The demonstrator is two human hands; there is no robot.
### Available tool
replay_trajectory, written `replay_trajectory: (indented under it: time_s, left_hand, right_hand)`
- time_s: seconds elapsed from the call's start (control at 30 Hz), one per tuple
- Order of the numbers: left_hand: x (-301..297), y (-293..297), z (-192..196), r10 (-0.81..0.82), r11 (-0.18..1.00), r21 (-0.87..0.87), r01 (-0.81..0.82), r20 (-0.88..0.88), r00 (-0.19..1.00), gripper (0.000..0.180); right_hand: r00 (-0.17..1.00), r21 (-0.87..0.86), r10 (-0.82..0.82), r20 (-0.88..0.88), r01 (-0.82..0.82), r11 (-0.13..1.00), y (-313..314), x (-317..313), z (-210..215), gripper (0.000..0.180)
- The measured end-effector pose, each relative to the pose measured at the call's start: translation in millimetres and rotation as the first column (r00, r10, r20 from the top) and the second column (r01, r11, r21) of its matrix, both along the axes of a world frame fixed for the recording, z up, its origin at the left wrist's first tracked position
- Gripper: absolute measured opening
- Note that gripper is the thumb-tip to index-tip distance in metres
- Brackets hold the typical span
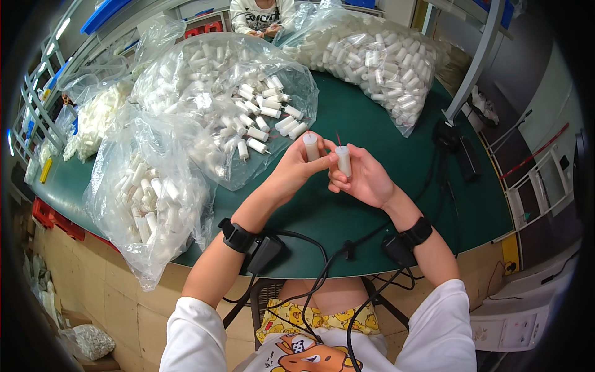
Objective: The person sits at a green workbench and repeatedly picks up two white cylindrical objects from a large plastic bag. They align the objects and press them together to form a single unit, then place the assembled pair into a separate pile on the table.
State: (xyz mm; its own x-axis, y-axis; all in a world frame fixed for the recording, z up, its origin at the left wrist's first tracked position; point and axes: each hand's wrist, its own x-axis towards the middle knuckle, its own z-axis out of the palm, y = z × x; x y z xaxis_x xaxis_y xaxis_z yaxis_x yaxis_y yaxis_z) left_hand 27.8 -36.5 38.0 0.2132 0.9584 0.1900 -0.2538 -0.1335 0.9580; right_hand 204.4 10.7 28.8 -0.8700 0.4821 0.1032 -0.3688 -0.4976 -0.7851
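Above the green worktop (384, 204), the left hand (291, 173) pinches one white tube (311, 147) upright, and the right hand (365, 180) grips a second tube (343, 160) with a thin red pin (338, 137). Both grips are fingertip-only, so either tube could slip, and the pin might bend if the tubes knock together.

Two white cylindrical tubes held: one in left hand (291, 173), one in right hand (362, 180). Four clear plastic bags of white parts on green table (372, 204). Loose tubes inside bags: too many to count. Two black wrist units.
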Motion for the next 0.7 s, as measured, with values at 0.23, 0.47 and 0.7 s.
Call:
replay_trajectory:
  time_s: [0.23, 0.47, 0.7]
  left_hand:
    - [-0.4, 7.3, -11.6, -0.032, 0.994, -0.088, 0.059, 0.285, 0.958, 0.015]
    - [-9.7, 18.9, -28.8, -0.047, 0.992, -0.098, 0.078, 0.282, 0.958, 0.024]
    - [-24.0, 31.3, -73.7, -0.107, 0.977, 0.203, 0.062, 0.22, 0.97, 0.031]
  right_hand:
    - [0.915, 0.173, -0.319, 0.246, 0.282, 0.944, 1.0, -1.7, 11.6, 0.031]
    - [0.866, 0.575, -0.404, 0.294, 0.177, 0.799, -46.9, -37.8, 76.8, 0.03]
    - [0.773, 0.618, -0.167, 0.612, -0.336, 0.711, -91.4, -160.8, 123.9, 0.039]
